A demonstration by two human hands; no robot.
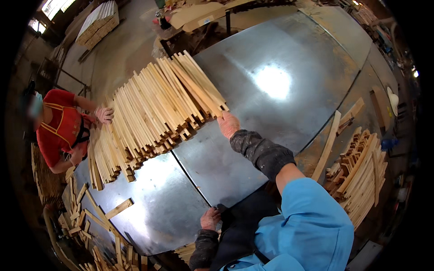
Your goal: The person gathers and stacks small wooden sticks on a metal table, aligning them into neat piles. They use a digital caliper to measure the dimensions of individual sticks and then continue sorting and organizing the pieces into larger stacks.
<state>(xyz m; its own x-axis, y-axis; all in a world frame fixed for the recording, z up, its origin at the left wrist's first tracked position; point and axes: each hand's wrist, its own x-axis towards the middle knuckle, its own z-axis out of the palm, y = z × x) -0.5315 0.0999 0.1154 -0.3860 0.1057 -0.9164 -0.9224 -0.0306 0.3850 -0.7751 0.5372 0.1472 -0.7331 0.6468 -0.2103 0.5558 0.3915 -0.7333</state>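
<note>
A big loose pile of pale wooden slats (153, 113) lies across the grey sheet-metal table (280, 90). My right hand (228, 124), in a pinkish work glove, reaches forward and presses against the near ends of the slats at the pile's right corner, gripping none of them. My left hand (210, 219), also gloved, rests low on the table's near edge with nothing in it. At the far left a co-worker in a red top has a gloved hand (105, 115) against the pile's other side.
More slats are stacked on the right (361, 171), and one long strip (327, 144) lies beside them. Offcuts litter the lower left (95, 221). A tidy stack of boards (97, 22) stands on the floor at the back left.
</note>
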